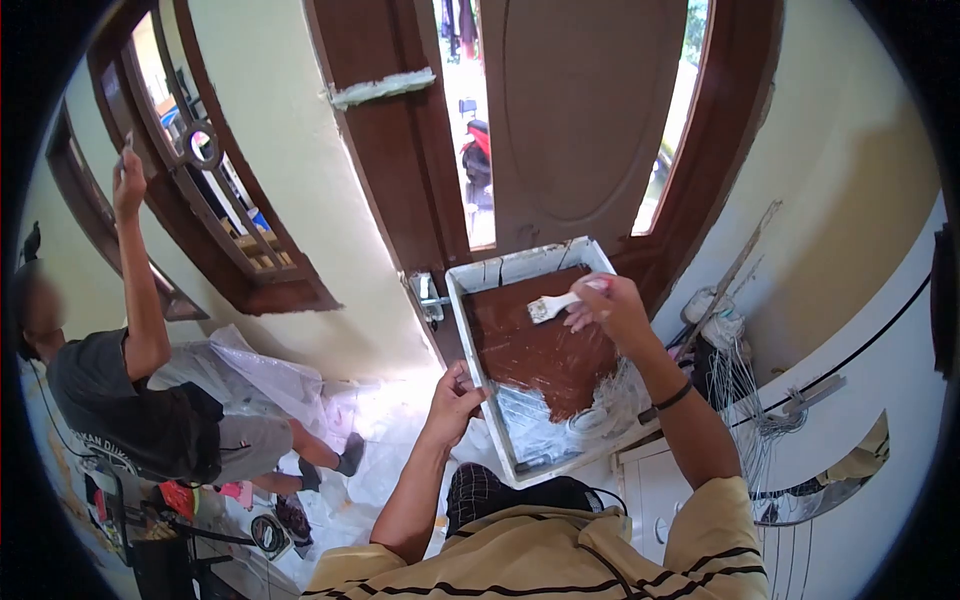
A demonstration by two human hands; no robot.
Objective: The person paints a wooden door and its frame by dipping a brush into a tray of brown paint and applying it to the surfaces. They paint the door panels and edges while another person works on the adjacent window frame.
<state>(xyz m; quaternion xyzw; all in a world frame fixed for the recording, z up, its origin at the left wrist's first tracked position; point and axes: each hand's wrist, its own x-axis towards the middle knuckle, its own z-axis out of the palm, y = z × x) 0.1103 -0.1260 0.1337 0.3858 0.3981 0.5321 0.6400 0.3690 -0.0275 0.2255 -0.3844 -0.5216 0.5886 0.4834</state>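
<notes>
A white rectangular tray (507, 440) holds brown paint, with a whitish, smeared area at its near end. My left hand (455, 402) grips the tray's left edge, thumb and fingers closed on the rim. In my right hand (612, 312) is a paintbrush (550, 306) with a pale handle, held over the paint with its bristles pointing left. Whether the bristles touch the paint cannot be made out. The tray is in front of a brown door (580, 120), near the door handle (428, 298).
At the left, a co-worker (130, 400) in a dark shirt raises an arm toward the brown window frame (250, 300). Plastic sheeting (265, 375) covers the floor there. Bundled wires (735, 385) and a white cabinet (650, 500) stand at the right.
</notes>
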